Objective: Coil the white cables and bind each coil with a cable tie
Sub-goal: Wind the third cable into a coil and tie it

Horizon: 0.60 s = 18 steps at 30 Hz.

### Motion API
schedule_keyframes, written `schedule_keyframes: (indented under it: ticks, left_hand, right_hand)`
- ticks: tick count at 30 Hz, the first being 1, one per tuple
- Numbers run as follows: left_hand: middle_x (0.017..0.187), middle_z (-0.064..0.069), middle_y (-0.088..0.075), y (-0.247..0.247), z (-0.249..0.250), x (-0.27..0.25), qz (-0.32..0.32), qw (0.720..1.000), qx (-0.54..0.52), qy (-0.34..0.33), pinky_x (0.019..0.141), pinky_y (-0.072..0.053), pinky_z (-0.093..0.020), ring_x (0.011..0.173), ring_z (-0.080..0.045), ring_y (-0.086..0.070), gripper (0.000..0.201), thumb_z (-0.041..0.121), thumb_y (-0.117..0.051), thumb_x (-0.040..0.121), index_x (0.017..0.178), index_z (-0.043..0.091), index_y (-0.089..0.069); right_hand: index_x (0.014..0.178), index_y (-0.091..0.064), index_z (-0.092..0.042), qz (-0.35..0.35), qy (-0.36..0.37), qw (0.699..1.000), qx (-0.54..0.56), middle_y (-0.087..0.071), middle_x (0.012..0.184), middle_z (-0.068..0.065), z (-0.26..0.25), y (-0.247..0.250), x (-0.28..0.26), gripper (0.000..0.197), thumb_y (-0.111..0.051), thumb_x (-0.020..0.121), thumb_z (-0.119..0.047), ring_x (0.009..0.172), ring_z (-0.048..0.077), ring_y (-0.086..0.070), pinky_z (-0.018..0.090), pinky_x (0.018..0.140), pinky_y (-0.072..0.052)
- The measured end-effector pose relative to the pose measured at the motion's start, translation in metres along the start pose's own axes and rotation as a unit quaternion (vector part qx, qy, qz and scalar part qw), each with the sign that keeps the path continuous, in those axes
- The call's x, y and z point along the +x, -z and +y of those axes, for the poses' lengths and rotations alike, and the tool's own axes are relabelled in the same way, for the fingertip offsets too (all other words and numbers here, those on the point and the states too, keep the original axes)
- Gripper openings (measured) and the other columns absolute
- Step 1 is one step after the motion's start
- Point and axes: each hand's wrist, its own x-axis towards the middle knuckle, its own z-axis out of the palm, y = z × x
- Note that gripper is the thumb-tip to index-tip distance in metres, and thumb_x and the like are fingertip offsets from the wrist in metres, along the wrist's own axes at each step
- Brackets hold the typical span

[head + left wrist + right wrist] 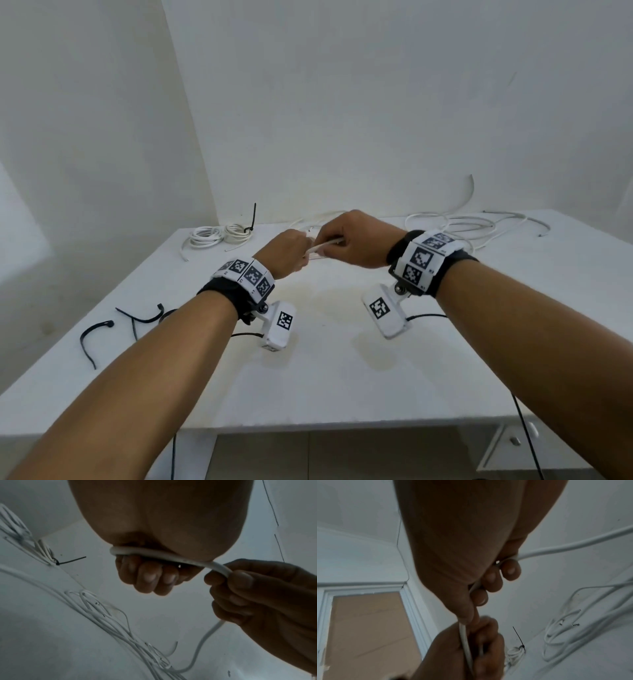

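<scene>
Both hands [329, 245] gripping a white cable [322, 245], bound coils [221, 234], loose black ties [102, 330] on table [342, 377]

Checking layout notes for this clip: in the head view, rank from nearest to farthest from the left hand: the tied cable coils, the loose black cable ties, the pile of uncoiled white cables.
From the left hand:
1. Tied white cable coils, back left.
2. Loose black cable ties, front left by the table edge.
3. Pile of uncoiled white cables, back right, beyond the right hand.

We lose the white cable [323, 246] behind both hands from the head view; loose cables [590, 628] run off the right edge.
</scene>
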Motion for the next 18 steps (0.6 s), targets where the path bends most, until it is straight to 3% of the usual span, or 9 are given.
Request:
schedule_keyframes:
  ticks: [2, 5, 9, 11, 13, 15, 18]
  left_hand:
    - [0.046, 0.0, -0.04, -0.002, 0.002, -0.003, -0.05, 0.997, -0.059, 0.006, 0.047, -0.029, -0.026, 0.043, -0.018, -0.033, 0.042, 0.005, -0.033, 0.096, 0.056, 0.014, -0.036]
    - [0.045, 0.001, -0.029, -0.007, 0.002, -0.008, -0.07, 0.972, -0.221, 0.027, 0.042, -0.019, -0.021, 0.043, -0.014, -0.021, 0.054, 0.034, -0.021, 0.106, 0.057, 0.014, -0.032]
    - [0.045, 0.003, -0.021, -0.012, 0.011, -0.019, -0.066, 0.96, -0.272, -0.023, 0.045, -0.015, -0.02, 0.042, -0.013, -0.019, 0.062, 0.041, -0.023, 0.107, 0.051, 0.014, -0.029]
    - [0.045, 0.005, -0.021, -0.011, 0.015, -0.022, -0.076, 0.945, -0.316, -0.034, 0.044, -0.016, -0.018, 0.041, -0.011, -0.018, 0.063, 0.042, -0.026, 0.106, 0.048, 0.019, -0.031]
    - [0.045, 0.007, -0.022, -0.007, 0.023, -0.027, -0.089, 0.922, -0.372, -0.052, 0.042, -0.013, -0.017, 0.041, -0.008, -0.017, 0.056, 0.044, -0.033, 0.1, 0.048, 0.023, -0.036]
    - [0.046, 0.008, -0.024, -0.002, 0.034, -0.03, -0.1, 0.901, -0.413, -0.089, 0.042, -0.011, -0.02, 0.041, -0.007, -0.018, 0.046, 0.042, -0.036, 0.095, 0.052, 0.024, -0.039]
    - [0.048, 0.01, -0.029, 0.008, 0.05, -0.032, -0.104, 0.863, -0.47, -0.154, 0.042, -0.013, -0.021, 0.04, -0.005, -0.023, 0.044, 0.039, -0.033, 0.096, 0.057, 0.023, -0.044]
  right_hand:
    - [0.09, -0.076, -0.021, 0.019, -0.009, 0.999, 0.039, -0.063, 0.068, -0.015, 0.004, 0.009, 0.002, 0.007, -0.07, 0.088, -0.024, 0.06, 0.0, -0.054, 0.012, 0.059, -0.04]
    - [0.088, -0.077, -0.02, 0.046, -0.018, 0.995, 0.091, -0.067, 0.068, -0.015, 0.011, 0.017, 0.001, 0.006, -0.074, 0.085, -0.024, 0.064, -0.002, -0.058, 0.01, 0.061, -0.042]
    - [0.085, -0.077, -0.018, 0.071, -0.024, 0.983, 0.165, -0.075, 0.08, -0.002, 0.018, 0.019, -0.001, 0.01, -0.079, 0.082, -0.027, 0.081, 0.022, -0.067, 0.032, 0.075, -0.052]
    - [0.083, -0.077, -0.02, 0.096, -0.024, 0.974, 0.204, -0.074, 0.078, -0.002, 0.023, 0.018, 0.0, 0.009, -0.079, 0.082, -0.029, 0.074, 0.021, -0.066, 0.032, 0.072, -0.052]
    - [0.079, -0.076, -0.025, 0.127, -0.039, 0.96, 0.245, -0.067, 0.064, -0.009, 0.025, 0.015, 0.001, 0.008, -0.075, 0.086, -0.029, 0.059, 0.008, -0.055, 0.021, 0.062, -0.046]
    - [0.069, -0.072, -0.027, 0.139, -0.043, 0.949, 0.28, -0.054, 0.055, -0.011, 0.024, 0.009, 0.001, 0.024, -0.067, 0.093, -0.03, 0.053, 0.008, -0.043, 0.018, 0.057, -0.037]
    - [0.067, -0.06, -0.001, 0.125, -0.035, 0.946, 0.299, -0.047, 0.049, -0.011, 0.018, -0.01, 0.003, 0.046, -0.051, 0.102, -0.029, 0.048, 0.008, -0.038, 0.02, 0.052, -0.034]
